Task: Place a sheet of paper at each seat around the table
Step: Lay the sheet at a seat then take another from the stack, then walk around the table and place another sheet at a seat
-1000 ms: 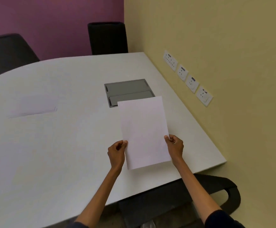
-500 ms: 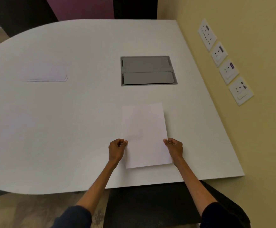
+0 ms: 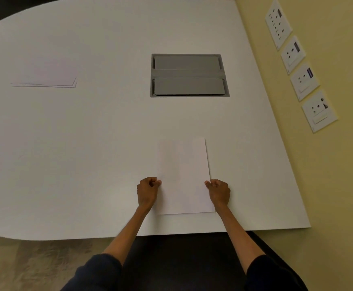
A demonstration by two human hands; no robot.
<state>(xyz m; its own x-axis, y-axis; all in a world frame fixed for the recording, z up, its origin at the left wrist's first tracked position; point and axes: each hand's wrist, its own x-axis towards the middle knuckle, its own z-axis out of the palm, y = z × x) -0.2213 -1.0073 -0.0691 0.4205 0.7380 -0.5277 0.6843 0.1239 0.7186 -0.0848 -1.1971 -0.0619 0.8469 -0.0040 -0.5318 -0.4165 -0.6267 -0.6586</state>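
A white sheet of paper [image 3: 184, 177] lies flat on the white table [image 3: 87, 143], near the front edge and lengthwise away from me. My left hand [image 3: 148, 191] pinches its left edge and my right hand [image 3: 218, 191] pinches its right edge, both about two thirds of the way down the sheet. A small stack of white sheets [image 3: 47, 77] rests on the table far to the left. A black chair [image 3: 181, 259] stands under the table edge directly below the held sheet.
A grey cable hatch [image 3: 189, 75] is set into the table beyond the sheet. The yellow wall on the right carries a row of white socket plates [image 3: 297, 64]. The table's front edge runs just below my hands; floor shows at the lower left.
The sheet went from tilted up in the air to flat on the table. My view tipped down and closer, so the far chairs left the frame.
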